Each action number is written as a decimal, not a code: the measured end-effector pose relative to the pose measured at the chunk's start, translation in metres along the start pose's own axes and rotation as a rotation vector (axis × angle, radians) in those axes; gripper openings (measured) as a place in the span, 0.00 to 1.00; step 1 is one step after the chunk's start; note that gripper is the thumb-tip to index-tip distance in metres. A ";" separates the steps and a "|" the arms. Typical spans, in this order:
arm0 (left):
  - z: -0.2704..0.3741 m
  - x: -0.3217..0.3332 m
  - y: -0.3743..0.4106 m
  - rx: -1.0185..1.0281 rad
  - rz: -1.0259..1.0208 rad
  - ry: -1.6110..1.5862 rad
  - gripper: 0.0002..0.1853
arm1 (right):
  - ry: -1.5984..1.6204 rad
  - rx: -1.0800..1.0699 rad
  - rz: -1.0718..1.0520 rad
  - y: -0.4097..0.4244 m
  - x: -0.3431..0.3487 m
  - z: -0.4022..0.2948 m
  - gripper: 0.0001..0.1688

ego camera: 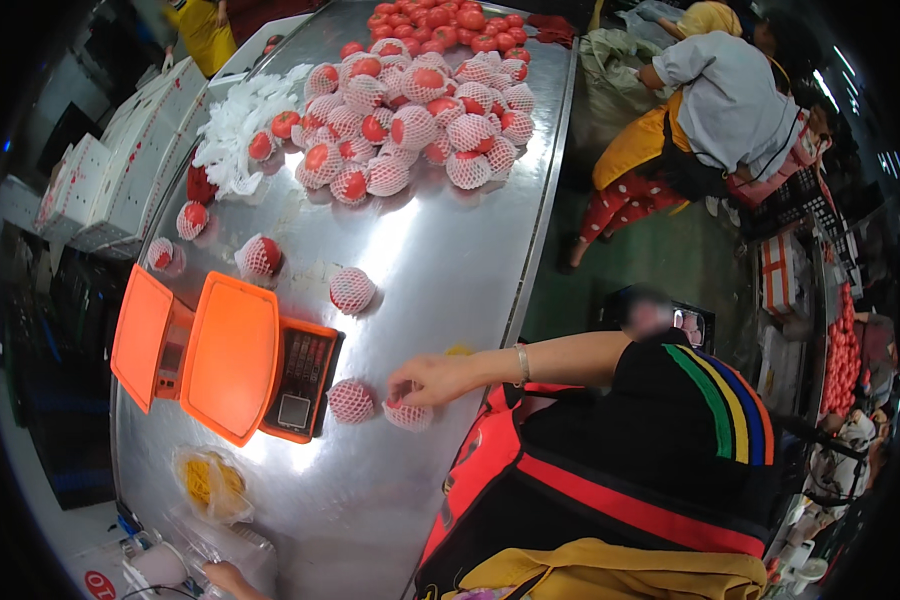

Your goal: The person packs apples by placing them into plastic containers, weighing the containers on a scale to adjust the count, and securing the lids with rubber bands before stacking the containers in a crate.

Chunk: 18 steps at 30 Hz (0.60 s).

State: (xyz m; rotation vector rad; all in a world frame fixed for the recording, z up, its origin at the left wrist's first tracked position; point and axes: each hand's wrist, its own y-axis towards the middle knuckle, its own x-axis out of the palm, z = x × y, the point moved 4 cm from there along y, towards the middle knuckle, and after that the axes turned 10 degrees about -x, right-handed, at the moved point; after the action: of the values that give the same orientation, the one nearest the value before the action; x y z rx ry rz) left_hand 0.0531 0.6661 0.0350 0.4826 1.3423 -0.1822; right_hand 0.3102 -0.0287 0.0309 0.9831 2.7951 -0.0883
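Note:
My right hand [424, 380] reaches in from the right, its fingers on top of a tomato in a white foam net [407, 417] on the metal table [450, 262]. Right beside it sits another netted tomato [350, 401]. Farther up the table stands one more netted tomato [352, 291]. At the bottom edge, partly cut off, my left hand [229, 577] has its fingers on the rim of a clear plastic box [247, 551]. An orange scale [232, 349] with a keypad and small display stands left of my right hand.
Many netted tomatoes [420, 120] are heaped toward the top, with bare tomatoes [435, 22] behind. White foam nets [247, 124] lie beside them. A bag of yellow rubber bands [211, 480] is near the plastic boxes. White cartons [139, 150] stack at left. A person [720, 105] bends beyond the table.

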 end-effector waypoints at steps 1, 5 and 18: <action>-0.025 0.006 0.007 0.196 0.186 0.103 0.08 | 0.000 -0.018 -0.007 0.001 -0.002 0.000 0.14; -0.008 0.011 0.021 0.024 0.090 0.340 0.09 | -0.107 -0.023 0.086 -0.026 -0.030 -0.009 0.12; 0.105 -0.070 -0.228 0.246 0.151 0.116 0.31 | -1.070 0.019 0.815 -0.067 -0.324 0.080 0.32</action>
State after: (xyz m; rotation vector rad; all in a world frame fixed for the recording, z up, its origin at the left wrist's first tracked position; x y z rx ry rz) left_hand 0.0396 0.4077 0.0655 0.8095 1.3966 -0.1981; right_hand 0.5276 -0.2893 0.0126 1.4222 1.3434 -0.3837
